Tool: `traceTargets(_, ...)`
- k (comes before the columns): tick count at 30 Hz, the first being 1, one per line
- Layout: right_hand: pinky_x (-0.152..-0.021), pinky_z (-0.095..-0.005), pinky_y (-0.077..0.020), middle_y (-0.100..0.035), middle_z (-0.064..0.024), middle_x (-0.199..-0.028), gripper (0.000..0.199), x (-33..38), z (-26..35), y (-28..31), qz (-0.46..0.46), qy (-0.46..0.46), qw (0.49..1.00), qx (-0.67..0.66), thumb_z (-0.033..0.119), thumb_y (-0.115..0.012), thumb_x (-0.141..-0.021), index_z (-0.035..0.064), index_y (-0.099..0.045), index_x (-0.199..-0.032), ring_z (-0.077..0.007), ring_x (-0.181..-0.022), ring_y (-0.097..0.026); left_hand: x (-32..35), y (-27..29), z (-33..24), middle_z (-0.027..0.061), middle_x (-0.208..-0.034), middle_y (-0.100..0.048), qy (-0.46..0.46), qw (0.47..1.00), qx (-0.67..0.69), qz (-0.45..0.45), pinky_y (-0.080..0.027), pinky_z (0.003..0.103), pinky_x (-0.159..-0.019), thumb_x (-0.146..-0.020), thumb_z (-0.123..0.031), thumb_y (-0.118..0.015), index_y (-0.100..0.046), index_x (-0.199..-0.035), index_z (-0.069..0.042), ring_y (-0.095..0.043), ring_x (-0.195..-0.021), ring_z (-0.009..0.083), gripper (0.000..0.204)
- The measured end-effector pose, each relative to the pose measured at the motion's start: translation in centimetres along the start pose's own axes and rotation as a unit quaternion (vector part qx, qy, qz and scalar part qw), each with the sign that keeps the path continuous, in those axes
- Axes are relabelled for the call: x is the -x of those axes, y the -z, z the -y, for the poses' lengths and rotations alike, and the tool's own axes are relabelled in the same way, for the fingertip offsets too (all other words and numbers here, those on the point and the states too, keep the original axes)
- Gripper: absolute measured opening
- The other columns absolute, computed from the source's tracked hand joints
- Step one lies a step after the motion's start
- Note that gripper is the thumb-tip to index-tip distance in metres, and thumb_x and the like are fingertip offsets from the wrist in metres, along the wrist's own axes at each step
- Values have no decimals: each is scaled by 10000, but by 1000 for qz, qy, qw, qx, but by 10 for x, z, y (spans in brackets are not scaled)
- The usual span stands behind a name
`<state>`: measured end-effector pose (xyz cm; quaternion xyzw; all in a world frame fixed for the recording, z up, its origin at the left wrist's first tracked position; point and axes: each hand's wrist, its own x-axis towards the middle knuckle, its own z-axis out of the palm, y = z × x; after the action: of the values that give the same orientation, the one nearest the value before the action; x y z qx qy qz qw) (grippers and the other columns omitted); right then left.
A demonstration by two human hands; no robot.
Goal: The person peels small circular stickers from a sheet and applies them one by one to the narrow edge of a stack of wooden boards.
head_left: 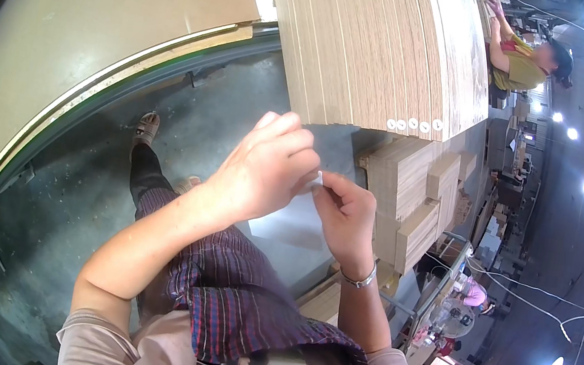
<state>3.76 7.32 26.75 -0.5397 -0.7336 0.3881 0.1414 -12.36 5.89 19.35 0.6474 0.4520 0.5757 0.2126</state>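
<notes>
My left hand (267,171) and my right hand (347,218) meet in the middle of the view, fingertips together. Between them they pinch a small white piece (320,179), most of it hidden by the fingers. Just above the hands stands a tall stack of light wooden boards (375,43), with a row of small white round stickers (414,125) along its lower edge. A metal bracelet (359,279) circles my right wrist.
A large pale board (103,23) on a metal-edged bench fills the left. Smaller piles of wooden pieces (420,195) stand right of my hands. Grey concrete floor (93,182) lies below. Another person (529,60) works at the top right; more workstations lie to the right.
</notes>
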Motion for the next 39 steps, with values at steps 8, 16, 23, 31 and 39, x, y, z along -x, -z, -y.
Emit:
traceTargets(8, -600, -228, -429, -623, -30, -752, 152, -2, -7, 5, -26, -16, 1000, 2, -29, -590, -886, -39, -676, -1011, -53, -679, -518, -2, 2, 4, 60, -799, -570, 79, 996, 41, -9, -431, 356, -737, -641, -22, -776, -637, -812, -38, -531, -817, 261, 221)
traceTargets(16, -699, -203, -437, -644, -7, -875, 182, -5, -20, 13, -128, -58, 964, -227, -64, -598, -864, -39, -673, -1028, -57, -790, -556, 10, 19, 10, 81, -800, -640, 371, 885, 278, 46, -471, 306, -739, -771, -92, -753, -682, -904, -1, -600, -821, 157, 177)
traceTargets(23, -693, -213, -462, -661, -15, -878, 192, -9, -11, 8, -41, -58, 971, -227, -102, -646, -809, -33, -687, -983, -83, -801, -593, 20, 6, 11, 27, -783, -646, 349, 886, 303, 37, -490, 239, -621, -823, 15, -702, -664, -882, 20, -613, -685, 97, 70)
traceTargets(31, -720, -220, -465, -652, -28, -889, 226, -12, -9, 12, -43, -18, 982, -184, -135, -627, -769, -36, -681, -965, -85, -832, -590, 18, 12, 8, 22, -796, -661, 370, 839, 398, 4, -498, 232, -637, -835, -27, -723, -681, -910, 22, -606, -705, 83, 99)
traceTargets(39, -670, -222, -488, -654, -31, -858, 143, -8, -2, 4, -89, -87, 977, -175, -81, -720, -755, -26, -704, -886, -92, -784, -599, 21, 13, 1, 36, -807, -669, 338, 879, 335, -23, -475, 216, -587, -821, -36, -740, -692, -914, 16, -600, -679, 80, 116)
